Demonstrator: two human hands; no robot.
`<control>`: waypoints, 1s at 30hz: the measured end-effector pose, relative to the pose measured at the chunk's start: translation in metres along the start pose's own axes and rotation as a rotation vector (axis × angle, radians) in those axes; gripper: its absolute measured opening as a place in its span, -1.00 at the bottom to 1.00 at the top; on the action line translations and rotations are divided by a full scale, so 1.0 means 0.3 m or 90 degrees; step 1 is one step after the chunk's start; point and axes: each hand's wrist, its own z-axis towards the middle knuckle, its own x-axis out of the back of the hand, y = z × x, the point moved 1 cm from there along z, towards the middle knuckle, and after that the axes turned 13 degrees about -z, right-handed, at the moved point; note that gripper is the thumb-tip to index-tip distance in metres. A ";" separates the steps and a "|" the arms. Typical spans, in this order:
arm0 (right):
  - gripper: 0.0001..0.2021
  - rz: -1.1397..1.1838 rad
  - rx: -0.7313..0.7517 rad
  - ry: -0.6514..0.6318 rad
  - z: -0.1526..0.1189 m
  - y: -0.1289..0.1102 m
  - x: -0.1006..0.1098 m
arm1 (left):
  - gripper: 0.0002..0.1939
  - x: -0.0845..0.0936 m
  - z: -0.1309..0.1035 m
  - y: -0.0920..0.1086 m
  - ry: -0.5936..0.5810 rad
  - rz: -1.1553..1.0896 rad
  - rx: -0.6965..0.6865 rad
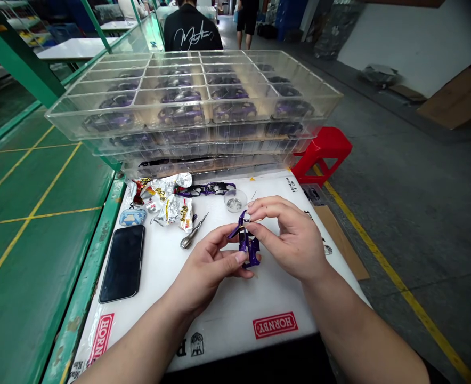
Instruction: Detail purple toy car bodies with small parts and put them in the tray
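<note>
Purple shell: a glossy purple, openwork, seemingly plastic car-body shell (pixel 253 249), held up between both hands over the white-covered tabletop (pixel 219 309).
Left hand: the left hand (pixel 210 262) pinches the shell's lower part, thumb on the near face and fingers curled behind.
Right hand: the right hand (pixel 289 236) has thumb and fingertips drawn together at the shell's upper end; whether they also grip a separate tiny piece cannot be told.
Weight and stiffness: probably very light, and fairly stiff with some flex across the openings.
Surface: the shine suggests a smooth, slightly slippery finish that may scratch.
Weak spots: the thin bars around the openings look likeliest to bend or snap.
Best hold: the broader lower section, pinched gently, with only light fingertip pressure above.
Nearby: a clear round plastic dish (pixel 235 200) of small bits stands just beyond the hands.
</note>
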 end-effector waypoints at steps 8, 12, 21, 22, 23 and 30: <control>-0.89 -0.070 0.045 -0.006 0.003 -0.004 -0.005 | -0.49 0.007 0.000 -0.012 -0.013 -0.003 0.004; -0.87 -0.095 0.058 0.004 -0.003 -0.004 -0.010 | -0.50 0.006 0.005 -0.007 0.009 -0.026 0.019; -0.89 -0.083 0.080 0.007 -0.009 -0.005 -0.016 | -0.67 0.020 0.029 0.010 0.037 -0.153 0.118; -0.89 -0.082 0.080 0.006 -0.009 -0.006 -0.017 | -0.69 0.023 0.030 0.009 0.036 -0.151 0.121; -0.89 -0.082 0.080 0.004 -0.009 -0.006 -0.018 | -0.71 0.025 0.031 0.009 0.037 -0.149 0.124; -0.88 -0.076 0.089 -0.001 -0.009 -0.002 -0.022 | -0.67 0.027 0.032 0.010 0.053 -0.145 0.130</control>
